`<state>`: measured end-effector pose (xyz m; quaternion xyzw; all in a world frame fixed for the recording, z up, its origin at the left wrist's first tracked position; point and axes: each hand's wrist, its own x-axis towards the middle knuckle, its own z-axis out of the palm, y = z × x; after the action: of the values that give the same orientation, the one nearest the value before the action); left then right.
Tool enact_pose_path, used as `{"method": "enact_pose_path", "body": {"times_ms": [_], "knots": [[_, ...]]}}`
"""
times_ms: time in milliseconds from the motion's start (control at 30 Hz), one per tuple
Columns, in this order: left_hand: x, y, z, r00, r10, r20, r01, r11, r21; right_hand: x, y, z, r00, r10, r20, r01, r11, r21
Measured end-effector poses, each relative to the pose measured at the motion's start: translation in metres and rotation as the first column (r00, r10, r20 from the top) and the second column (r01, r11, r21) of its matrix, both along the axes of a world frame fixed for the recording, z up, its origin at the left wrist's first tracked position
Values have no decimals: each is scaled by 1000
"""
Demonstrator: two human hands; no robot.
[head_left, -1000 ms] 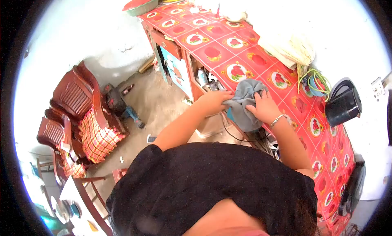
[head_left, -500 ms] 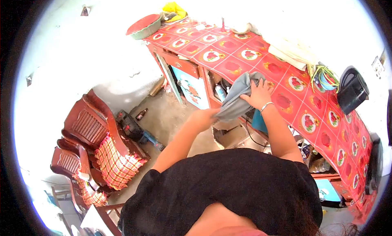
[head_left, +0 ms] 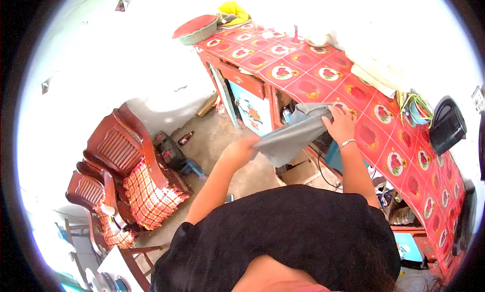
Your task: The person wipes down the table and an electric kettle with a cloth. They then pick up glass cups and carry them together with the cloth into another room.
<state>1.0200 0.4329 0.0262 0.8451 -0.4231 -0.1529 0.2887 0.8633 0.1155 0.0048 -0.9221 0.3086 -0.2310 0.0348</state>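
A grey cloth (head_left: 293,138) is stretched in the air between my two hands, in front of the cabinet. My left hand (head_left: 241,151) is closed on its near left end. At the far right end, my right hand (head_left: 341,122), with a bracelet at the wrist, grips the cloth's upper edge. The cloth hangs down in a loose fold below the line between the hands. Behind my right hand lies the red patterned tablecloth (head_left: 309,88) on the long cabinet top; part of the cabinet's open front is hidden by the grey cloth.
A green basin with a red top (head_left: 198,33) stands at the counter's far end. A black kettle (head_left: 447,126) and a blue bowl (head_left: 418,112) are at the right. Wooden chairs (head_left: 113,145) stand at the left. A brown bottle (head_left: 186,137) lies on the floor.
The grey cloth has gone from bunched to drawn out flatter, with my hands farther apart. The whole view has shifted, so the furniture appears further right and slightly lower or higher in places.
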Motion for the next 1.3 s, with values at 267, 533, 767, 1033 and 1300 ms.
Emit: {"method": "enact_pose_path", "body": {"times_ms": [267,533,767,1033,1300], "knots": [[28,4,-13,988,-83,133,85,996,-11,3,-1,-4,1000,1,17,-1,1000,-23],[95,-37,-3,975,-104,197,120,990,-72,6,-1,-4,999,12,38,-9,996,-92],[159,-100,3,970,-186,154,199,978,-70,13,-5,6,1000,-19,-12,19,1000,-8],[223,-175,11,922,-288,258,325,939,-112,55,-29,24,999,31,-8,-29,981,191],[236,-206,36,929,-294,225,312,949,-46,65,-29,17,994,-16,107,-6,979,202]]}}
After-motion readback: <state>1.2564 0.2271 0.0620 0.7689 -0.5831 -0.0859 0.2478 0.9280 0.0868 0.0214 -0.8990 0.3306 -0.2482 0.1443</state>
